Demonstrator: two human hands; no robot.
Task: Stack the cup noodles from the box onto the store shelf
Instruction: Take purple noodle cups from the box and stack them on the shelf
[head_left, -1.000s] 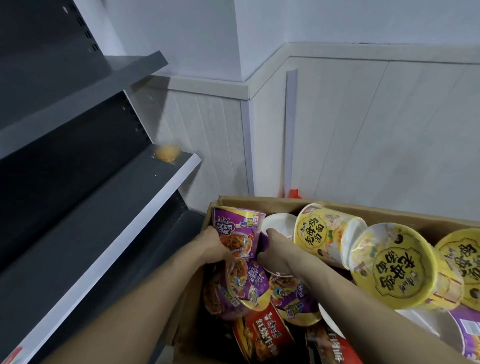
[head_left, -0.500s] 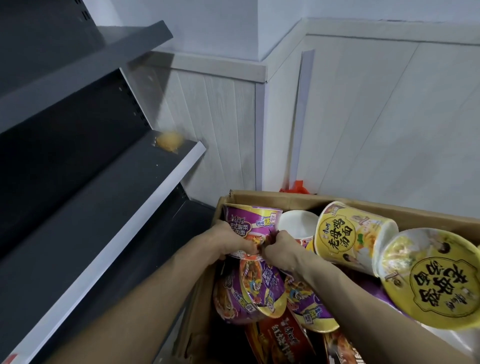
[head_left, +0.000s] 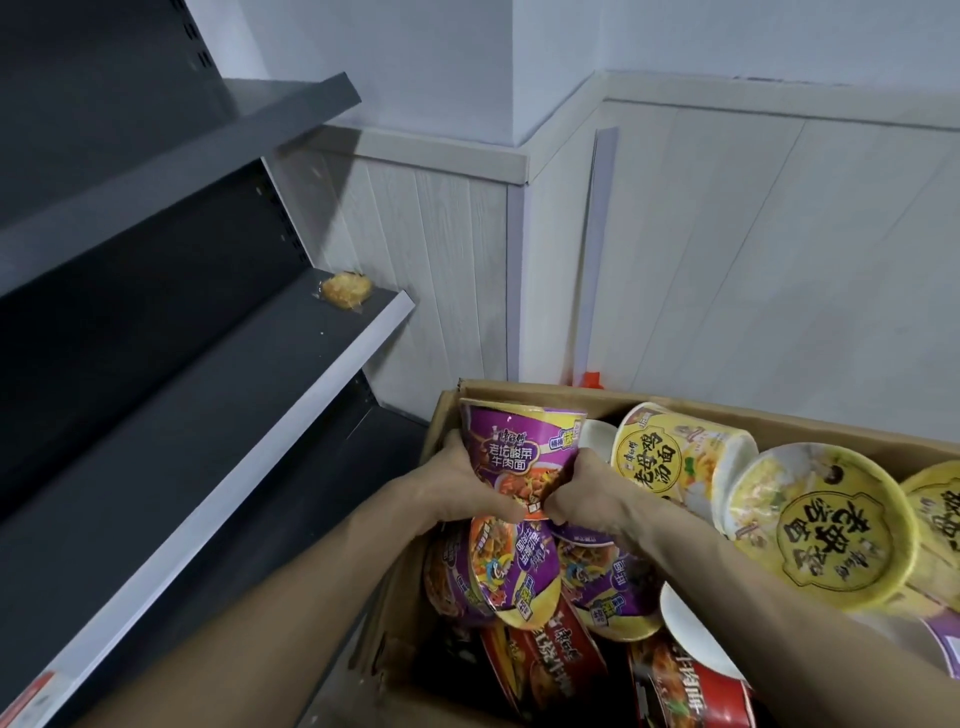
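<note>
Room corner. Upper wall (head_left: 415, 62) is plain pale blue-white. Below it is light wood-grain panelling (head_left: 779, 270) with vertical seams, capped by a flat trim (head_left: 447, 153). A pale strip (head_left: 602, 234) runs vertically on the panelling just right of the corner. Left: dark grey metal shelf (head_left: 130, 270) with slotted uprights. Lower board (head_left: 218, 395) has a pale front edge. Upper board (head_left: 249, 124) casts a soft shadow on the panelling.
</note>
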